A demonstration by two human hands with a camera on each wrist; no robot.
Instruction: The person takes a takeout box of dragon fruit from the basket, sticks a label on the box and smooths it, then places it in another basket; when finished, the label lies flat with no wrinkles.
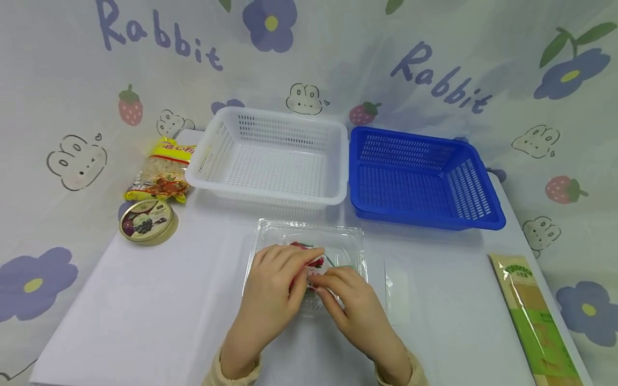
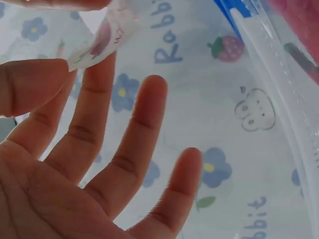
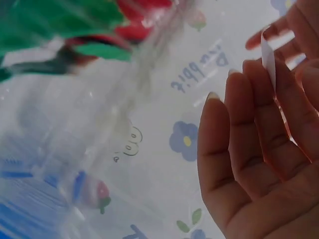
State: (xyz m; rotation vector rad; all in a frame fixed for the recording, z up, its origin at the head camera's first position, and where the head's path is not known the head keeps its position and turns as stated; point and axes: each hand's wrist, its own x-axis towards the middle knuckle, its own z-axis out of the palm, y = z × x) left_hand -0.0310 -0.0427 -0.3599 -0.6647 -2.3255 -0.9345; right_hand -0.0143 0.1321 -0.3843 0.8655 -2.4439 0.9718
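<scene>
A clear plastic clamshell box (image 1: 347,241) lies on the white table, with a red and white label (image 1: 315,264) on its lid. My left hand (image 1: 289,268) lies over the box with its fingers nearly straight. In the left wrist view those fingers (image 2: 139,124) are spread, and the thumb tip touches the lifted label (image 2: 99,37). My right hand (image 1: 322,282) meets it from the right and pinches the label's edge. The right wrist view shows the label as a thin white strip (image 3: 269,62) between the right fingers (image 3: 239,149), with the box wall (image 3: 75,109) blurred close by.
An empty white basket (image 1: 270,161) and an empty blue basket (image 1: 420,177) stand behind the box. A yellow noodle packet (image 1: 161,171) and a round tin (image 1: 146,220) lie at the left. A green and tan packet (image 1: 536,316) lies at the right edge.
</scene>
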